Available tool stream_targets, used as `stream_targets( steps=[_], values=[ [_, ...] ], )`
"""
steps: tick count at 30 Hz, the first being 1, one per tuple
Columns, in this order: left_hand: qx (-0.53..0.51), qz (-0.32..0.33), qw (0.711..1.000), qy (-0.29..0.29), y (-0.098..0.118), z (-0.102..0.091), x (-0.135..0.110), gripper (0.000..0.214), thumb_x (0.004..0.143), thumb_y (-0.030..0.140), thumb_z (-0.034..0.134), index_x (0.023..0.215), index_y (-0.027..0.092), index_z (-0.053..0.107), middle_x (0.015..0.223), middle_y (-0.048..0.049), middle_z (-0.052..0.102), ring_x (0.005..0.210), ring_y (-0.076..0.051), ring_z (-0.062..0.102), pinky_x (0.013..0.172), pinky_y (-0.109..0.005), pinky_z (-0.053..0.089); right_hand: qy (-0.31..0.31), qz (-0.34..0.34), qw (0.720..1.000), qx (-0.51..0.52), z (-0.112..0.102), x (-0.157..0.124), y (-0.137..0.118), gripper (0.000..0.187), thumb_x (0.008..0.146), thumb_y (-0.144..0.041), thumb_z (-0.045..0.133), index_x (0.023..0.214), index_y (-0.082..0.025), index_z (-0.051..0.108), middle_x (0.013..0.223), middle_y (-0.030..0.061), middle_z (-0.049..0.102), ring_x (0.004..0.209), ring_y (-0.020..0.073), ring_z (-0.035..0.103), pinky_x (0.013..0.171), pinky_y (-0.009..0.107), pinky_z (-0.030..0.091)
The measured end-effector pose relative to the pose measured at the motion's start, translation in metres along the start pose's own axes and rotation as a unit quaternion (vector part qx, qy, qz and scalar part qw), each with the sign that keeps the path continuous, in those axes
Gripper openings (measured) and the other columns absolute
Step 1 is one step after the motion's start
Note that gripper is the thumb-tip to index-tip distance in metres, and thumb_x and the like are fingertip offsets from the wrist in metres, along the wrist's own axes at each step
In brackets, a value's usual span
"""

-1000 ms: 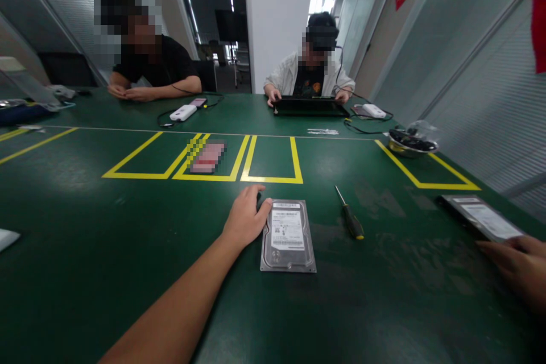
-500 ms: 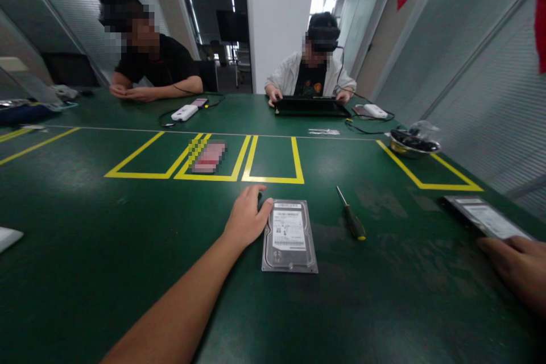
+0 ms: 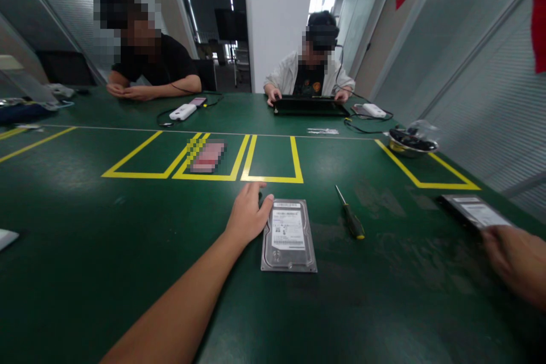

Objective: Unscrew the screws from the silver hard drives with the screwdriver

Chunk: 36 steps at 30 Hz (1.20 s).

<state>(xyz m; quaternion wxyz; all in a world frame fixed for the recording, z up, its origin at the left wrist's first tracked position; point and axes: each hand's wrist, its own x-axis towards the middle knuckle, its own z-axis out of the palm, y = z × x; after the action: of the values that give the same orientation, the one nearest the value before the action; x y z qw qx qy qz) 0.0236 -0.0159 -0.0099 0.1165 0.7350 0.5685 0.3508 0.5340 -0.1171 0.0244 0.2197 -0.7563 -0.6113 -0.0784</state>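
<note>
A silver hard drive [image 3: 289, 236] with a white label lies flat on the green table in front of me. My left hand [image 3: 249, 210] rests at its upper left edge, fingers apart and thumb touching the corner. At the far right, a second hard drive [image 3: 473, 210] lies on the table with its label up. The near end of that drive is covered by my right hand [image 3: 514, 256], whose fingers are closed round it and a little blurred. Between the drives is a screwdriver [image 3: 353, 220] with a dark handle and yellow end, its tip pointing away.
Yellow tape outlines [image 3: 273, 180] mark the table, one with a pinkish blurred item [image 3: 207, 157] inside. A metal bowl [image 3: 413, 145] of dark things stands at the back right. Across the table sit two people, one holding a black panel [image 3: 310, 107]. A white object [image 3: 6, 238] shows at the left edge.
My right hand has moved slightly up and covers more of the second hard drive's near end. My left hand and the nearer drive have stayed in place. The view has shifted a little.
</note>
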Motion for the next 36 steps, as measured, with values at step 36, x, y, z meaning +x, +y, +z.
stream_targets(
  steps=[36],
  values=[
    [0.070,-0.124,0.990,0.020,0.005,0.005,0.020,0.034,0.095,0.037,0.035,0.082,0.023,0.062,0.083,-0.0059,0.070,0.080,-0.025,0.064,0.065,-0.030,0.039,-0.168,-0.159,0.876,0.423,0.076,-0.041,-0.340,0.016,0.094,-0.026,0.044,0.083,-0.021,0.054,0.074,0.0001,0.057,0.071,0.0147,0.052,0.066,0.028,0.038]
  ],
)
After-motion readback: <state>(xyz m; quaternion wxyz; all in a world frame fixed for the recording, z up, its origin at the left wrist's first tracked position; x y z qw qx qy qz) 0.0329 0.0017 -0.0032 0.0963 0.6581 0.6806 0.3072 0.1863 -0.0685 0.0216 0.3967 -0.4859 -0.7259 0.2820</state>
